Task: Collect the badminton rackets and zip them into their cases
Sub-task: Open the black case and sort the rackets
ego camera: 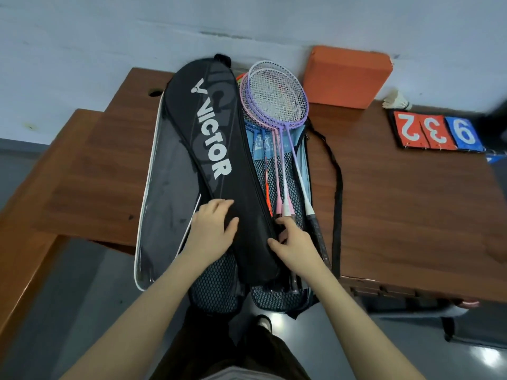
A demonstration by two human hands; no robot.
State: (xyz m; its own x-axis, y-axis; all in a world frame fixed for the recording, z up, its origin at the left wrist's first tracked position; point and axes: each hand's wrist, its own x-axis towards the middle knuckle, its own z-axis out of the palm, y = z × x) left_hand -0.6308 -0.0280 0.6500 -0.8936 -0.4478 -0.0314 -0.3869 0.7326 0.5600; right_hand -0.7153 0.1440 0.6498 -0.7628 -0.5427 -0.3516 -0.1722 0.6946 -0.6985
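On the near edge of the wooden table [384,193] a black case [216,149] lies slantwise, its narrow end overhanging toward the person. Left hand [211,231] rests flat on that end, fingers spread and relaxed, gripping nothing. Right hand [293,242] pinches the case's right edge at the zipper line, fingers curled — whether a zip pull is between them I cannot tell. Just right of the case, the rackets [277,105] lie stacked on an open blue case [301,165], heads toward the wall, handles beside the right hand. A grey case [164,187] lies under the black one, hanging off the table's edge. Bare wood lies right of the strap [338,187]; an orange block [345,78], number cards [436,131] and a shuttlecock [396,101] sit along the far side.
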